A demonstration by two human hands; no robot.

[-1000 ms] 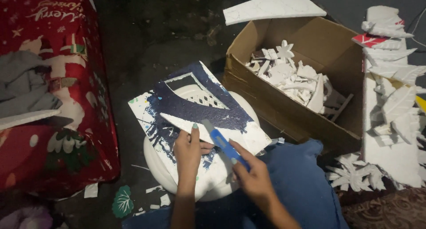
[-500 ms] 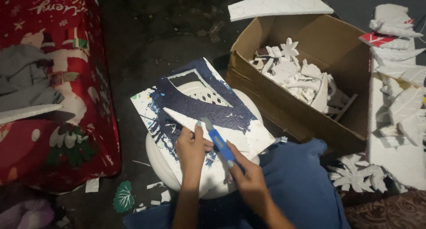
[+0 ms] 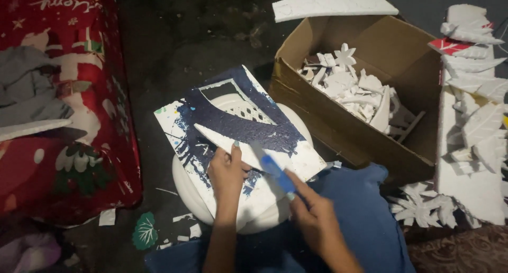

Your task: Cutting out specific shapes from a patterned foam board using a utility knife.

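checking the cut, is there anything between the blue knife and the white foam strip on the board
Nothing visible does. The right hand holds the blue knife with its tip at the white foam strip, which the left hand presses onto the paint-stained board. The exact contact point is blurred.

Dim scene, cool bluish cast. Light falls from above, brightest at frame centre and right: white foam pieces [image 3: 476,119] near overexposed. Floor [image 3: 174,50] in the upper middle nearly black, detail lost. Blue cutter [image 3: 278,173] motion-blurred. Lower left corner murky, soft. Grain visible in the shadows.
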